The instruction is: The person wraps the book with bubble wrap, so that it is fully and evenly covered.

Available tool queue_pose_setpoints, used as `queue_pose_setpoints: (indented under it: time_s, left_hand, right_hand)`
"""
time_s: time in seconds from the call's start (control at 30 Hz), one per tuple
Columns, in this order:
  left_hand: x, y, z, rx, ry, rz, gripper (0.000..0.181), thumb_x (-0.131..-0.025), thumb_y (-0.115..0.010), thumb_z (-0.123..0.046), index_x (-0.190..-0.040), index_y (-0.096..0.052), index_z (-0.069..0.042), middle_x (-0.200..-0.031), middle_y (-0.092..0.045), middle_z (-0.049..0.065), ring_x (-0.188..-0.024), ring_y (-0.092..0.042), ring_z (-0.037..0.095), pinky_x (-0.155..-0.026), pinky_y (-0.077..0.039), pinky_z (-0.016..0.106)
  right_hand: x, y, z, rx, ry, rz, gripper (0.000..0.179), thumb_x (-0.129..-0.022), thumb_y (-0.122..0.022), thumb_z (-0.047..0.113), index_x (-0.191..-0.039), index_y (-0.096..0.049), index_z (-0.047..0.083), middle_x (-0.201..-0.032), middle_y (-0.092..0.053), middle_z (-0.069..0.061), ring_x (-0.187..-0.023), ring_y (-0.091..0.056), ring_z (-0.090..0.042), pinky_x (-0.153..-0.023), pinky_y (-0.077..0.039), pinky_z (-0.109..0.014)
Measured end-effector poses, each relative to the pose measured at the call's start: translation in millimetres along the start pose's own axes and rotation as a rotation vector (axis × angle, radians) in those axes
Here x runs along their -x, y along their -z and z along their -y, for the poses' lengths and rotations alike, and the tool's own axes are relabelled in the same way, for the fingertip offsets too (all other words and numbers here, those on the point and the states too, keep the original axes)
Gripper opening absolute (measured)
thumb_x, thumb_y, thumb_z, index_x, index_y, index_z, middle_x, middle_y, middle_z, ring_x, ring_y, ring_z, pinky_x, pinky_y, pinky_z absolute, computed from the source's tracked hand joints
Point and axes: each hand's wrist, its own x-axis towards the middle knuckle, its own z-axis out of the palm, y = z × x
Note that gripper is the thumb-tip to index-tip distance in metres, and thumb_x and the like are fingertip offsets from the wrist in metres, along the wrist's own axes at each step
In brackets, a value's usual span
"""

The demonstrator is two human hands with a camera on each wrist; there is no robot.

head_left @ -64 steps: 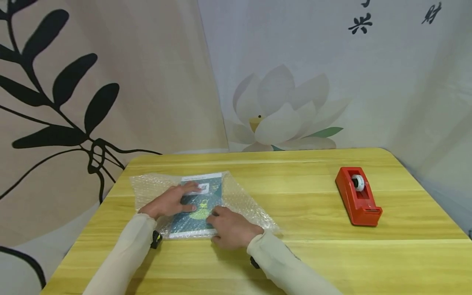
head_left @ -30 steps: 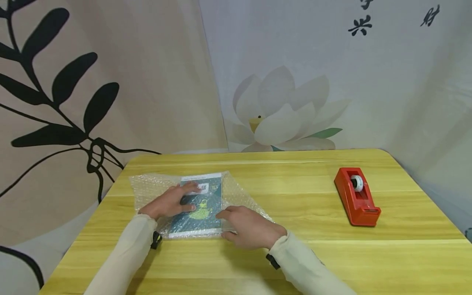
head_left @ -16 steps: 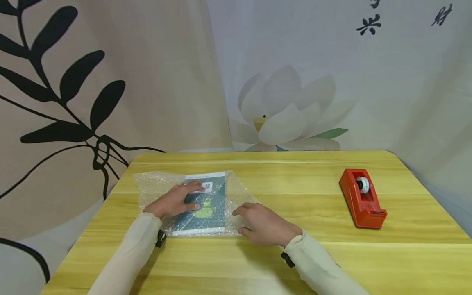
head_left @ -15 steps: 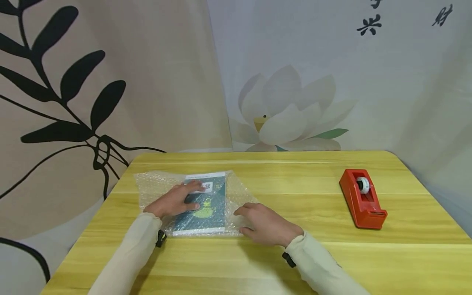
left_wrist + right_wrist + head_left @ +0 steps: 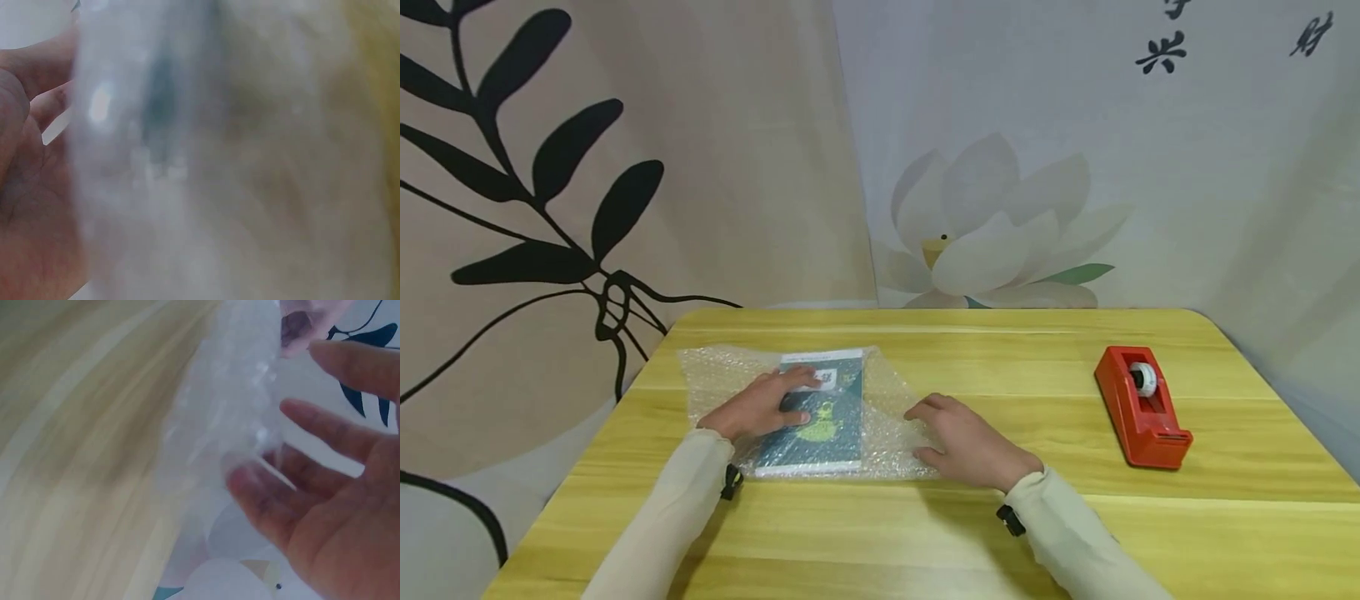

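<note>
A thin blue-green book with white bands and a yellow-green picture lies on the table within a sheet of bubble wrap, whose sheen shows over the cover. My left hand rests on the book's left part, fingers spread. In the left wrist view blurred bubble wrap fills most of the picture beside the palm. At the wrap's right corner is my right hand, fingers loosely bent and apart. The right wrist view shows its fingertips by the wrap's edge, with no clear grip.
A red tape dispenser with a white roll stands at the table's right side. The wooden table ends at a patterned cloth backdrop. Both wrists carry small black devices.
My right hand has slid rightward from the book's lower right part to the bubble wrap's right corner. The left hand has stayed on the book. The view has shifted slightly.
</note>
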Motion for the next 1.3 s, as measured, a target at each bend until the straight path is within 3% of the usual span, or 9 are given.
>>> queue_pose_setpoints:
  time_s: [0.13, 0.27, 0.47, 0.7, 0.9, 1.0, 1.13, 1.23, 1.3]
  left_hand:
    - [-0.6, 0.2, -0.6, -0.006, 0.001, 0.003, 0.052, -0.096, -0.067, -0.022, -0.145, -0.053, -0.013, -0.163, -0.032, 0.019, -0.150, -0.023, 0.052, -0.117, -0.017, 0.074]
    - [-1.0, -0.1, -0.2, -0.013, 0.001, -0.002, 0.051, -0.096, -0.068, -0.022, -0.144, -0.054, -0.013, -0.163, -0.033, 0.019, -0.150, -0.024, 0.051, -0.117, -0.018, 0.073]
    - [-0.5, -0.4, -0.5, -0.015, 0.002, -0.006, 0.051, -0.096, -0.068, -0.022, -0.145, -0.054, -0.014, -0.163, -0.033, 0.019, -0.150, -0.024, 0.052, -0.117, -0.017, 0.073]
    - [-0.8, 0.0, -2.1, -0.022, -0.003, -0.007, 0.051, -0.096, -0.068, -0.021, -0.144, -0.054, -0.013, -0.162, -0.033, 0.019, -0.149, -0.025, 0.051, -0.117, -0.018, 0.073]
    - [-0.9, 0.3, -2.7, -0.017, 0.003, -0.007, 0.051, -0.095, -0.069, -0.020, -0.144, -0.054, -0.013, -0.162, -0.034, 0.019, -0.149, -0.026, 0.049, -0.117, -0.018, 0.073]
    - [-1.1, -0.4, -2.0, -0.011, 0.008, -0.004, 0.051, -0.095, -0.069, -0.020, -0.144, -0.054, -0.013, -0.162, -0.034, 0.019, -0.150, -0.025, 0.050, -0.117, -0.019, 0.074]
    - [-1.8, -1.3, -0.6, -0.004, 0.011, 0.002, 0.051, -0.096, -0.068, -0.021, -0.145, -0.053, -0.014, -0.163, -0.032, 0.018, -0.150, -0.022, 0.051, -0.116, -0.018, 0.074]
    - [-2.2, -1.1, 0.2, -0.002, 0.011, 0.002, 0.051, -0.096, -0.068, -0.021, -0.145, -0.053, -0.014, -0.163, -0.032, 0.018, -0.150, -0.022, 0.051, -0.117, -0.018, 0.074]
    - [-2.2, -1.0, 0.6, -0.004, 0.013, 0.003, 0.051, -0.096, -0.068, -0.022, -0.145, -0.053, -0.014, -0.163, -0.032, 0.018, -0.150, -0.022, 0.051, -0.117, -0.018, 0.074]
  right_hand:
    - [3.8, 1.7, -11.6, -0.069, -0.082, -0.005, 0.053, -0.093, -0.071, 0.017, -0.140, -0.052, 0.001, -0.135, -0.057, -0.015, -0.120, -0.059, -0.030, -0.101, -0.052, -0.046]
    - [8.0, 2.3, -25.6, -0.211, -0.157, 0.010, 0.061, -0.093, -0.071, 0.019, -0.146, -0.045, 0.004, -0.140, -0.055, -0.017, -0.118, -0.062, -0.031, -0.097, -0.055, -0.047]
    - [13.5, 0.4, -43.4, -0.440, -0.169, 0.040, 0.060, -0.096, -0.068, 0.023, -0.148, -0.042, 0.005, -0.136, -0.058, -0.017, -0.121, -0.062, -0.034, -0.097, -0.056, -0.046]
    - [18.4, -0.6, -48.1, -0.732, -0.227, 0.069, 0.063, -0.098, -0.065, 0.025, -0.152, -0.037, 0.007, -0.141, -0.053, -0.021, -0.129, -0.056, -0.035, -0.103, -0.052, -0.047]
    - [21.5, -4.0, -45.9, -1.010, -0.284, 0.118, 0.070, -0.101, -0.060, 0.029, -0.157, -0.024, 0.005, -0.147, -0.049, -0.023, -0.129, -0.057, -0.026, -0.111, -0.046, -0.048]
    - [23.2, -7.9, -44.4, -1.263, -0.254, 0.134, 0.069, -0.104, -0.054, 0.026, -0.157, -0.019, 0.000, -0.144, -0.052, -0.014, -0.123, -0.060, -0.017, -0.110, -0.048, -0.045]
    - [24.7, -12.4, -38.8, -1.577, -0.103, 0.194, 0.060, -0.111, -0.036, 0.028, -0.155, -0.017, -0.006, -0.136, -0.057, -0.001, -0.123, -0.061, -0.012, -0.110, -0.049, -0.036]
    - [25.4, -14.4, -31.0, -1.682, -0.031, 0.251, 0.063, -0.111, -0.023, 0.039, -0.158, -0.015, -0.002, -0.147, -0.049, -0.001, -0.134, -0.053, -0.012, -0.115, -0.044, -0.032]
    - [26.1, -16.2, -25.4, -1.709, -0.014, 0.280, 0.067, -0.110, -0.020, 0.047, -0.161, -0.007, 0.006, -0.160, -0.034, -0.009, -0.143, -0.044, -0.014, -0.118, -0.039, -0.031]
